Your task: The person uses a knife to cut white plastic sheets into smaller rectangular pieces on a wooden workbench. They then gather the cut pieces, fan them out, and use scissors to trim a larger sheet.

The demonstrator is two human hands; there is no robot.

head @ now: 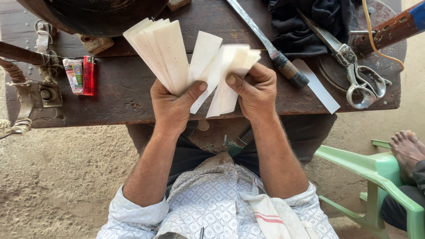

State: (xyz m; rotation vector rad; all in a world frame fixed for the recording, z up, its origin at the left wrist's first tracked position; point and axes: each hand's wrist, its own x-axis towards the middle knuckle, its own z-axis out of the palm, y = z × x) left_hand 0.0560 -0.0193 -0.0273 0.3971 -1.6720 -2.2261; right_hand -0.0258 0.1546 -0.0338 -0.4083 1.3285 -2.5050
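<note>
My left hand [172, 104] grips a fanned bundle of cream paper strips [161, 51] that point up and away from me. My right hand [256, 90] holds a second, smaller bunch of the same strips [233, 66], thumb pressed on top. Both hands meet over the near edge of a dark wooden bench [115, 95]. One loose white strip [319, 86] lies on the bench to the right of my right hand.
A long knife with a wooden handle [283, 66] and large metal shears [358, 75] lie at the right, near a dark cloth [305, 22]. A red lighter [89, 75] and a small packet [74, 75] sit at the left. Another person's foot [406, 148] rests on a green plastic chair [376, 172].
</note>
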